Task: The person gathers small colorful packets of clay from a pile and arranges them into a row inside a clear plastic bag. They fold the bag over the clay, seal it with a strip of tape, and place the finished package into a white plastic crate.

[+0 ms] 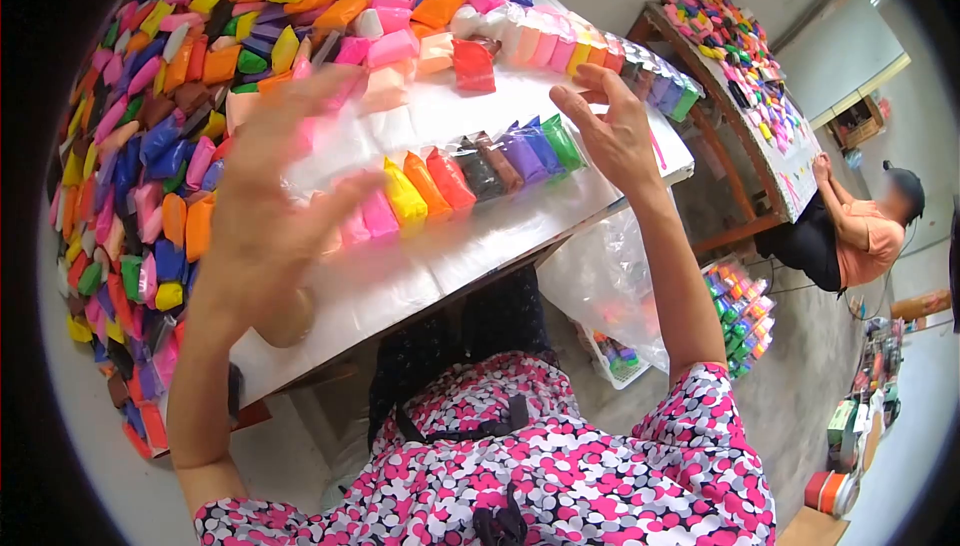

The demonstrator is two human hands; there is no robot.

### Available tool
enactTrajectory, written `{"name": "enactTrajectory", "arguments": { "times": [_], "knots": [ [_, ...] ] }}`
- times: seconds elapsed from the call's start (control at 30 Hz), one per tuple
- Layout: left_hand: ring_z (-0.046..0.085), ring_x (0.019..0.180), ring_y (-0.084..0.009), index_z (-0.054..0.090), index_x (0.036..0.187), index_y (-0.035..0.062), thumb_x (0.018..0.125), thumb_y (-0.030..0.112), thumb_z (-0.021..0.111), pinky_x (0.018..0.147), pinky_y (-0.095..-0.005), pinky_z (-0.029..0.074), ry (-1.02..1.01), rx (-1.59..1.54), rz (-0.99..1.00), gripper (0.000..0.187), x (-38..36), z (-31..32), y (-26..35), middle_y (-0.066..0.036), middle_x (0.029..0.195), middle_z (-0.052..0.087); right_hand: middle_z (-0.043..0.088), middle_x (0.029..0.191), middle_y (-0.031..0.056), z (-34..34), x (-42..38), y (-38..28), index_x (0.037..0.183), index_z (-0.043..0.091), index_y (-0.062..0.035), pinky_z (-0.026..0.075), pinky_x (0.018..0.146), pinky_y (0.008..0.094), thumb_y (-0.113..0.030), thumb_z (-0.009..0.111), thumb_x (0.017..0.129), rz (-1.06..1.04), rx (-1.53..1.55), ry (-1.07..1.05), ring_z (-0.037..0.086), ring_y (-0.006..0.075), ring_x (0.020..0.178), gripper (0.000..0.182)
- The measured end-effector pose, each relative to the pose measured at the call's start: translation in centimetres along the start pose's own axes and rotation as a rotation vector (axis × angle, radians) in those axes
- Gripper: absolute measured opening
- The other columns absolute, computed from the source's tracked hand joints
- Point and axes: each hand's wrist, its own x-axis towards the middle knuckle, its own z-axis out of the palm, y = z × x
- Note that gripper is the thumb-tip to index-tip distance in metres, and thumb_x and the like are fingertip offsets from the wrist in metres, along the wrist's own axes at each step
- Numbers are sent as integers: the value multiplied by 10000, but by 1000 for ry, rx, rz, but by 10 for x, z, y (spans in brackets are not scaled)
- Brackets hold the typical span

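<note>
A row of small coloured packets [435,182] lies on the white tabletop [400,271] in what looks like a clear plastic sleeve. It runs from pink through yellow, orange, red, black, brown and purple to green. My left hand [275,181] is smeared by motion over the row's left end, thumb and fingers spread apart. At the other end, my right hand [615,131] is raised just past the green packet [560,142], fingers slightly bent and holding nothing. Behind the row lie a loose red packet [473,66] and a second wrapped row [560,46].
A large heap of mixed coloured packets [180,146] covers the table's left and back. Below the right edge hang clear plastic bags [610,266], above a white basket [612,366] of packets. Another person [870,236] sits at a second table [745,96] piled with packets.
</note>
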Motion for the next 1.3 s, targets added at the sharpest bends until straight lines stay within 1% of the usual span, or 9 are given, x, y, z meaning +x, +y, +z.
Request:
{"name": "enactTrajectory", "arguments": {
  "times": [0.07,0.17,0.3,0.4,0.5,0.63,0.77,1.1,1.3],
  "knots": [
    [622,1027,-248,573,1247,-10,869,366,728,893,-352,496,210,101,-217,556,-8,-12,-13,-158,1157,625,672,1127,238,2,2,2,1247,575,88,540,831,379,-525,719,848,87,-71,-61,688,298,972,746],
    [573,858,-173,590,1137,-22,907,435,692,764,-314,474,5,96,-575,522,-28,-21,-55,-106,960,611,701,1043,231,8,9,6,1169,626,90,540,823,378,-530,708,846,168,-101,-111,700,292,939,704],
    [510,751,-142,594,1042,-40,927,476,656,683,-305,432,-169,-85,-681,532,-32,-10,-68,-63,791,560,709,901,159,9,15,-3,1065,685,62,527,762,346,-450,669,903,299,-21,-241,668,213,806,537],
    [585,855,-199,592,1137,-46,887,485,693,772,-323,468,-134,-146,-658,595,-34,-14,-45,-124,914,620,688,997,103,2,12,-1,1154,651,34,501,783,298,-438,624,948,377,180,-232,631,163,874,516],
    [581,1119,-316,526,1290,-41,835,473,728,990,-417,435,-78,184,-482,716,-66,-22,-23,-206,1166,612,693,993,112,1,-3,6,1169,643,48,495,806,303,-399,603,972,251,234,-70,629,166,892,490],
    [356,1396,-389,412,1395,-14,780,228,732,1175,-519,220,-186,463,-384,735,-110,-3,2,-219,1456,427,697,1023,138,8,-18,17,1186,631,64,481,872,311,-373,579,995,152,215,-24,628,183,965,480],
    [312,1446,-353,476,1283,23,719,36,603,1193,-543,189,-222,469,-291,578,-118,-12,-12,-161,1497,410,688,1020,113,12,-19,15,1175,641,59,479,870,294,-368,548,1020,174,269,-25,621,162,962,464],
    [315,1461,-313,525,1313,41,756,11,553,1207,-489,192,-299,491,-210,558,-138,-38,-34,-130,1508,430,675,1052,90,13,-17,30,1171,650,39,482,876,292,-409,526,1028,131,293,-56,604,151,955,486],
    [381,1412,-287,355,1472,-16,916,247,676,1147,-351,303,288,-434,-415,694,-99,0,-42,-215,1490,422,649,1183,125,17,-16,13,1230,626,45,434,1020,329,-490,456,1031,218,387,-35,590,193,1091,596]
  ]
}}
